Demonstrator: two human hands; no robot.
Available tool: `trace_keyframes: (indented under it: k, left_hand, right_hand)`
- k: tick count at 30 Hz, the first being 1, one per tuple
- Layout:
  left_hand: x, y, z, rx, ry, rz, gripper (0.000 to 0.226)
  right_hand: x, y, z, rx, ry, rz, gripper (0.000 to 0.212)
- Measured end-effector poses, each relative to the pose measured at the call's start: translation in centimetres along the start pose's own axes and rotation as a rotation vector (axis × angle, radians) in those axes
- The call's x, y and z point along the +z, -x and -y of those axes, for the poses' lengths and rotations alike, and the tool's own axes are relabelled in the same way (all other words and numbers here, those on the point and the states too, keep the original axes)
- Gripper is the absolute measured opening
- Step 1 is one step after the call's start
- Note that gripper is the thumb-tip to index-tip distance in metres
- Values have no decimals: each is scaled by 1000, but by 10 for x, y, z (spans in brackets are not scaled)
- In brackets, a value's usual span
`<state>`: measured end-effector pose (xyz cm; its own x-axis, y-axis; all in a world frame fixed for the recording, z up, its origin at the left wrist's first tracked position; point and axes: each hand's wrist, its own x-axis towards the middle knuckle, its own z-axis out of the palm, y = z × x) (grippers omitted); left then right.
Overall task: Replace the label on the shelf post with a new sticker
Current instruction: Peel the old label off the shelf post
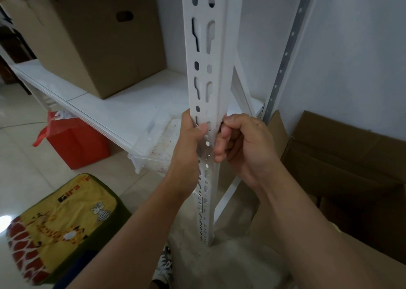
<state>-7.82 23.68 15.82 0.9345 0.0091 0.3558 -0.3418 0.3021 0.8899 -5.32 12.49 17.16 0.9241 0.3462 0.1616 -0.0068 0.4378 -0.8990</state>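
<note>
Bracing the shelf post [206, 73], left hand [189, 143] clenched around it, right hand [239, 143] fingers [222, 139] pinching a barely visible label edge that may tear if yanked.

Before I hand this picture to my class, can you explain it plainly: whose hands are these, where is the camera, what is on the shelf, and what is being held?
There is no machine here. The single picture comes from a camera worn on a person's head, looking forward and down at their own bare hands.

The left hand grips the white slotted shelf post, thumb on its front. The right hand is curled against the post's right edge, fingertips pinching at something there. A sliver of red shows, but whether it is the label I cannot tell.

On the white shelf sit a cardboard box and a clear plastic tray at the front edge. On the floor below are a red bag, a giraffe-print cushion and flattened cardboard.
</note>
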Motion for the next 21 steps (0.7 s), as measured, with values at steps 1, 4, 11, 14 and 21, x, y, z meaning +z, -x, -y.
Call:
trace_keyframes:
  k: [1,4,11,14,21]
  left_hand:
    - [0,0,0,-5,-3,-2,34]
    - [1,-1,-1,-5,20,29,38]
    - [0,1,-2,1,26,11,31]
    - [1,0,-2,-3,39,46,34]
    - [1,1,-2,-7,50,53,31]
  right_hand:
    - [1,0,1,-3,14,-9,43]
    - [2,0,3,-6,43,-28,42]
    - [-1,1,-2,15,-47,21,32]
    - [-1,0,-1,18,-41,14,38]
    - [1,2,-2,-10,35,-16,38]
